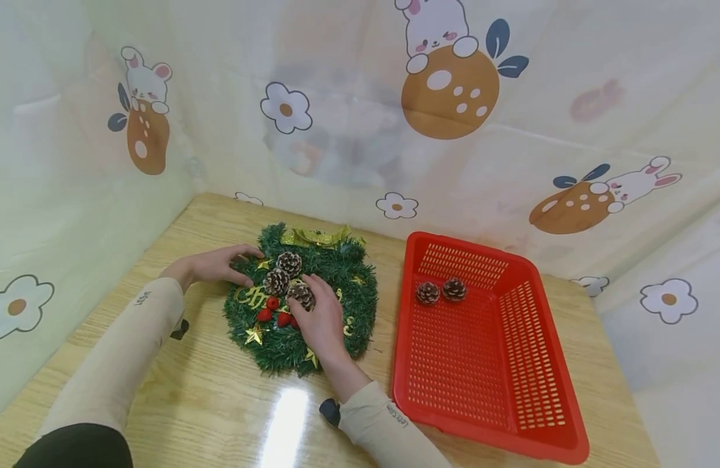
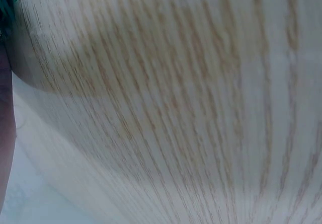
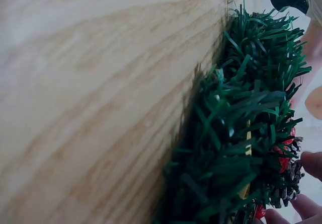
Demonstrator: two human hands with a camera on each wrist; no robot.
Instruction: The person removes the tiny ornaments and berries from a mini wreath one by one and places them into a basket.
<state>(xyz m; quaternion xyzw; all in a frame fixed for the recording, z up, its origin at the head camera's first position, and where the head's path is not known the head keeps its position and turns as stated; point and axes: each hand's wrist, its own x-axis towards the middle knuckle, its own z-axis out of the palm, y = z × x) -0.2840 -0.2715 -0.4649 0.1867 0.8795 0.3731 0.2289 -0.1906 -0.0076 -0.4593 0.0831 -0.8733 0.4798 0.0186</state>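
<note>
One brown, white-tipped pine cone [image 1: 300,296] is pinched in the right hand [image 1: 323,313] near the centre of a round, green tinsel wreath [image 1: 362,305] on the wooden counter [image 1: 208,364]; the left hand [image 1: 216,266], loosely spread at ten o'clock, should brace it lightly.

White glare's blazing off the tabletop [image 1: 219,390], bottom centre-left in the head view; wrist views are running dimmer, softer.

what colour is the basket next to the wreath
The basket is red all over, showing best in the head view, right of the wreath.
</note>
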